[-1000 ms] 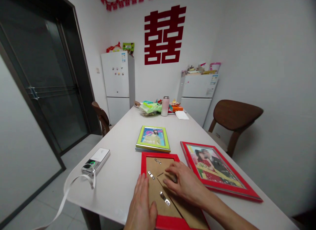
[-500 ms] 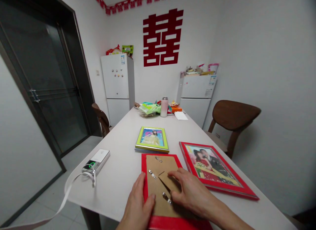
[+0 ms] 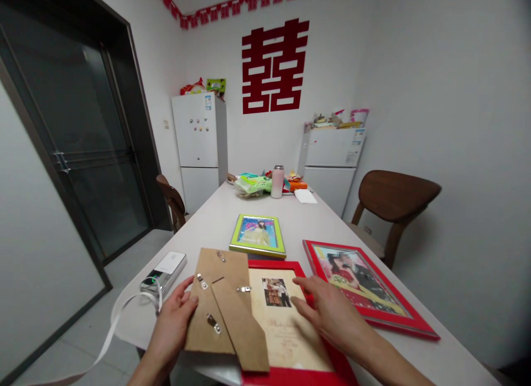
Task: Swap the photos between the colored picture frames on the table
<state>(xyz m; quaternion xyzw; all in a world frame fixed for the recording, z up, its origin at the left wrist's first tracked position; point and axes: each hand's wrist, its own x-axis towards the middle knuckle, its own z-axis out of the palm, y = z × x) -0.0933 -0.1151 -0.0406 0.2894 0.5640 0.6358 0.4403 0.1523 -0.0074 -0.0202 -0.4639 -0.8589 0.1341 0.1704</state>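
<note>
My left hand (image 3: 174, 322) grips the left edge of a brown backing board (image 3: 224, 308), thumb on top. The board carries several metal clips and a fold-out stand, and it lies partly over the left side of a red picture frame (image 3: 298, 377). Inside that frame a cream paper sheet (image 3: 290, 336) with a small printed photo shows. Above the sheet hovers my right hand (image 3: 327, 308), its fingers apart and nothing in them. A second red frame (image 3: 360, 286) holding a couple's picture lies face up to the right. Beyond stands a green-edged frame (image 3: 258, 235), lying flat.
A power bank (image 3: 164, 272) with a white cable (image 3: 112, 325) sits at the table's left edge. Toward the far end are a pink bottle (image 3: 277, 182), snack bags (image 3: 253, 184) and a white tissue (image 3: 306, 196). A wooden chair (image 3: 394, 198) stands at the right.
The backing board has come off the red frame and moved left in my left hand, uncovering the cream sheet. My right hand has let go of the board and now hovers over the sheet.
</note>
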